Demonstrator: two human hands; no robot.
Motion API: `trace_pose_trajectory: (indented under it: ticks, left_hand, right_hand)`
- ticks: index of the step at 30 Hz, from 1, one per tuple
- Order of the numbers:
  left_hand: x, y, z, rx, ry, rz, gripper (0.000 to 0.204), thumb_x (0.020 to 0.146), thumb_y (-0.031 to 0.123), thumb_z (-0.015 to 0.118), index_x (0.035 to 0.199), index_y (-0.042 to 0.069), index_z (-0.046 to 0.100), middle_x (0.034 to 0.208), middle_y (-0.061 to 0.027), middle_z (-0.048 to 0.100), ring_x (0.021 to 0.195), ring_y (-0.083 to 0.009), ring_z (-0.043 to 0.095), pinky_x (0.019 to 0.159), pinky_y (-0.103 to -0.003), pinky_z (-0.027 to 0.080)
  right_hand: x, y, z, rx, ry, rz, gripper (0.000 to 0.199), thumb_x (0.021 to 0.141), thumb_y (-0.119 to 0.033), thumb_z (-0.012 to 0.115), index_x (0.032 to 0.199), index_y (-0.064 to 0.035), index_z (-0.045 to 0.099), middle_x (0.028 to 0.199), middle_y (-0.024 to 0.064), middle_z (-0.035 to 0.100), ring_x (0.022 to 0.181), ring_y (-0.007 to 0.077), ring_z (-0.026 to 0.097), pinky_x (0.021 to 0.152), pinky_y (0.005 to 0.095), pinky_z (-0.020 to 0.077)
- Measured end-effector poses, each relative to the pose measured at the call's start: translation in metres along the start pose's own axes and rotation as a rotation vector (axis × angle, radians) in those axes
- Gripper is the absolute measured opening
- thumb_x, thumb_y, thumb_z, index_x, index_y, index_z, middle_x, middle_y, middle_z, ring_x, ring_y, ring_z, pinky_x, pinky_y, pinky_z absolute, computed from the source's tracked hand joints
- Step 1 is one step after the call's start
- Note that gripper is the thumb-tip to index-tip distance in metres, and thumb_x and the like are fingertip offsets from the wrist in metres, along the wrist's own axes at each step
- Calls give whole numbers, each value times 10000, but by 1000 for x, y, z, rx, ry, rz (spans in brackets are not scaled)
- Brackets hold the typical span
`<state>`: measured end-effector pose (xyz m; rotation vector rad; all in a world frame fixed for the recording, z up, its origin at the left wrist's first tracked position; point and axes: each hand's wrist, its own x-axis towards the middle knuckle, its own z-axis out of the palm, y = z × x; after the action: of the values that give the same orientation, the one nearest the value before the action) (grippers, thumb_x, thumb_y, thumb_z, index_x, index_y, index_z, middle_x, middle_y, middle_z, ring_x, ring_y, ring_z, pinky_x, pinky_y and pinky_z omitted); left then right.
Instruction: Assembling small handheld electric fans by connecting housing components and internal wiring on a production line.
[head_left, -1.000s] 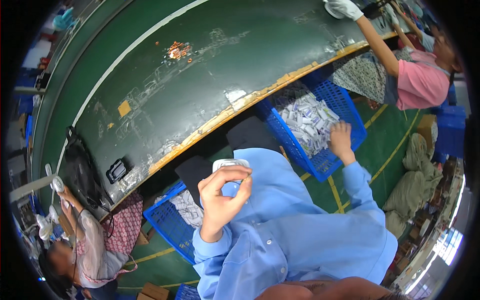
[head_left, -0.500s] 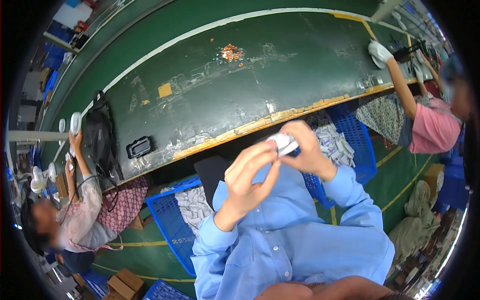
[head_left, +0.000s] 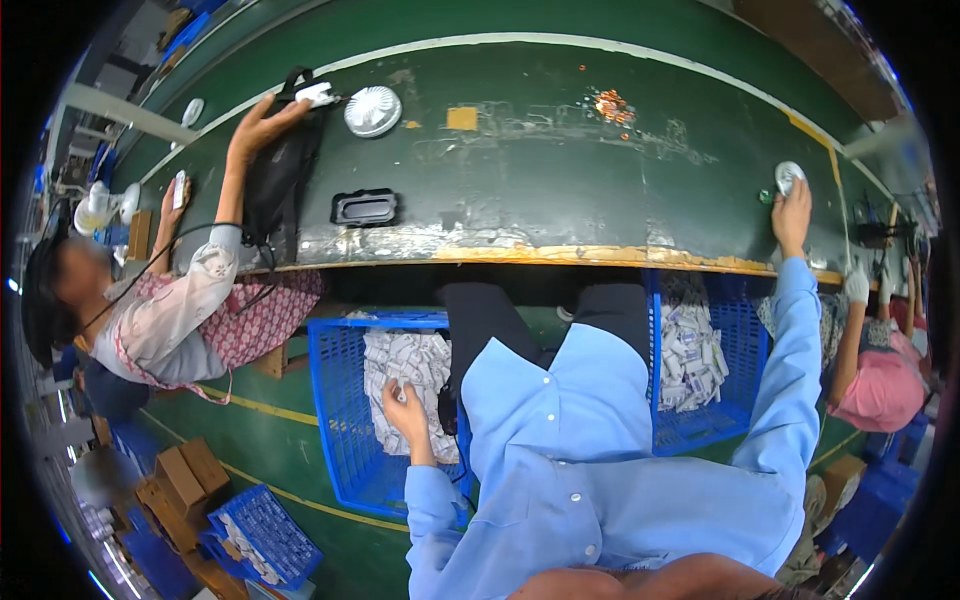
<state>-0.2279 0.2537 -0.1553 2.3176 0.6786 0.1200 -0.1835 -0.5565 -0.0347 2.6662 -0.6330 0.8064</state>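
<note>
My left hand point(head_left: 408, 418) is above the left blue basket point(head_left: 335, 430), fingers closed on what looks like a small white packet point(head_left: 401, 386). Many similar white packets point(head_left: 425, 360) fill that basket. My right arm stretches out over the bench, and my right hand point(head_left: 793, 218) grips a round white ribbed device point(head_left: 789, 178) at the bench's right part. A small green thing point(head_left: 766, 197) lies just left of that device. Part of the device is hidden by my fingers.
The green bench point(head_left: 520, 190) holds copper-coloured bits point(head_left: 612, 107), a black tray point(head_left: 364, 207), a black bag point(head_left: 283, 185) and another white device point(head_left: 372, 111). A co-worker's hand point(head_left: 265, 128) reaches in at left; a co-worker sits at right. A second blue basket point(head_left: 715, 425) of packets stands below.
My hands were together before my chest around a white object. They have parted: the left went down to the left basket, the right out to the bench with the device. My view turned left.
</note>
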Motion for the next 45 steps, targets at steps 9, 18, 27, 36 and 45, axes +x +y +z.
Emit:
trace_pose_trajectory:
  ticks: [9,18,27,36,45]
  left_hand:
    - [46,150,-17,-229,127,605,321,818,43,710,1119,-35,630,1107,-181,656,1048,-341,626,949,-408,485]
    - [199,390,43,79,15,770,680,774,438,748,1253,5,537,1250,-186,565,1150,-370,558,935,-457,486]
    - [270,409,83,277,-34,510,855,619,441,833,1323,90,499,1281,-225,476,1124,-385,584,903,-463,539]
    - [157,474,-35,-907,-514,721,884,656,425,877,1314,-31,504,1190,-190,628,1047,-281,643,939,-358,515]
    - [-47,435,-75,-1084,-1532,708,723,796,291,814,1341,-12,448,1201,-109,599,1123,-164,569,1009,-341,441]
  right_hand:
    - [24,-210,-55,430,123,-190,528,804,-32,631,1316,-5,506,1372,229,498,1304,411,447,1118,468,349]
    - [-51,-372,-164,1060,-171,-420,458,793,-52,673,1232,-16,545,1340,203,520,1314,401,463,1104,505,362]
    - [-161,-334,-221,1132,-328,-51,298,798,-10,614,1094,25,610,1161,194,615,1163,373,558,1022,448,419]
    - [-111,-317,-198,1108,-218,12,569,850,-46,615,1392,35,463,1434,192,481,1366,340,415,1160,420,272]
    - [-25,-298,-264,983,-145,-127,419,866,-130,653,1245,32,578,1323,182,566,1204,325,560,1007,421,428]
